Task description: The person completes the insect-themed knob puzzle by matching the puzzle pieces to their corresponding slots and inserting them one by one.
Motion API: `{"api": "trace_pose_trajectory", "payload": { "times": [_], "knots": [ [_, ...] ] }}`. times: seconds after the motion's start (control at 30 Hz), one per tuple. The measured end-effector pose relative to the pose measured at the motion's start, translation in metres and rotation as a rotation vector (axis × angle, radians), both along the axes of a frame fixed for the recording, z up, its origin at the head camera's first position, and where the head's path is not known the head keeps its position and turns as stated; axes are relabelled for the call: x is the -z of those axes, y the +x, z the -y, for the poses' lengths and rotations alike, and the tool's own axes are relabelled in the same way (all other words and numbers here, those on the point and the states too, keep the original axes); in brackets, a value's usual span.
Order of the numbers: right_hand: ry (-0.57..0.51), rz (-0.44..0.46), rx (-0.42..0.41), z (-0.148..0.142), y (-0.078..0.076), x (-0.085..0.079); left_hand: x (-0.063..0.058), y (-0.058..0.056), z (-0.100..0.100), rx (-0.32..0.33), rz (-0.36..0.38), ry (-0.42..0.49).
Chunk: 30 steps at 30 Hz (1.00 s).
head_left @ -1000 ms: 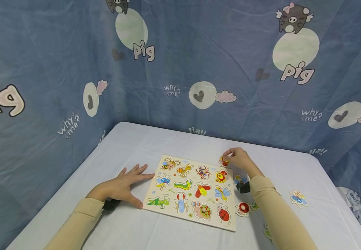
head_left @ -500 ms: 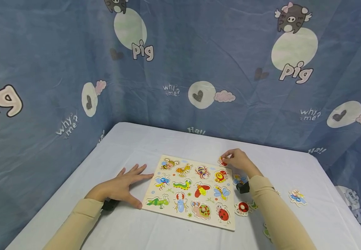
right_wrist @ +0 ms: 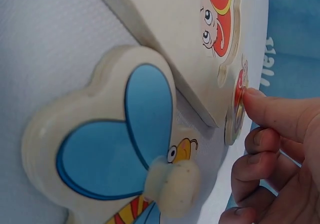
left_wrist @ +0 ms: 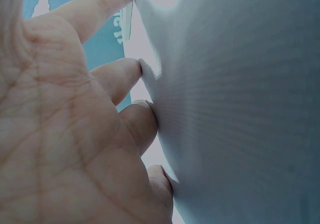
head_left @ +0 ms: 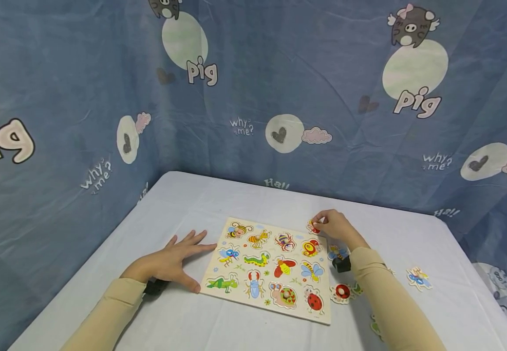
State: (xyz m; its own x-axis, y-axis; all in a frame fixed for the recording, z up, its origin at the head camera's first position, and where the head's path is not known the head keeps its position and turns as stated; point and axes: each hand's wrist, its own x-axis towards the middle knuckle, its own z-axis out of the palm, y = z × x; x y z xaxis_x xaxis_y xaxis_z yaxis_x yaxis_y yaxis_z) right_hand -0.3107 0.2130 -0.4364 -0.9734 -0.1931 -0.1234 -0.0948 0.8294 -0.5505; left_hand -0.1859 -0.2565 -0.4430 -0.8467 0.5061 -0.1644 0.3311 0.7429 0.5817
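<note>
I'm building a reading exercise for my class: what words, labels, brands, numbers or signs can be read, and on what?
"pig", twice whole: blue cloth backdrop.
"ig", cut off at the left edge: backdrop.
"why me?", three times: backdrop.
"Ha!!" or "Hall", blurred: backdrop, just above the table.
Tiny print on the puzzle board, near right corner: too small to read.
No brand or number can be read.

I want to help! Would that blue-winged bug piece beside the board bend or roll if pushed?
The blue-winged insect piece probably won't bend: it looks thick and wooden. Broad and flat, it would likely slide, not roll. Its chunky knob looks easy to pinch.
</note>
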Motion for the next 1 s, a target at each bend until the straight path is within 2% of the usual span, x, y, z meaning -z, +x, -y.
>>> {"api": "trace_pose_trajectory", "payload": {
  "times": [0.33,0.67,1.0],
  "knots": [
    [0.003,-0.031,-0.016,0.0013,0.0009,-0.0018,0.0001,-0.0002,0.0005,-0.004,-0.001,0.0],
    [0.034,-0.015,0.052,0.0016,0.0025,-0.0051,-0.0004,0.0,0.0007,-0.006,0.001,-0.002],
    [0.108,-0.053,0.096,-0.0012,0.0052,-0.0091,0.0007,0.0002,0.0005,-0.01,-0.006,-0.004]
  ]
}}
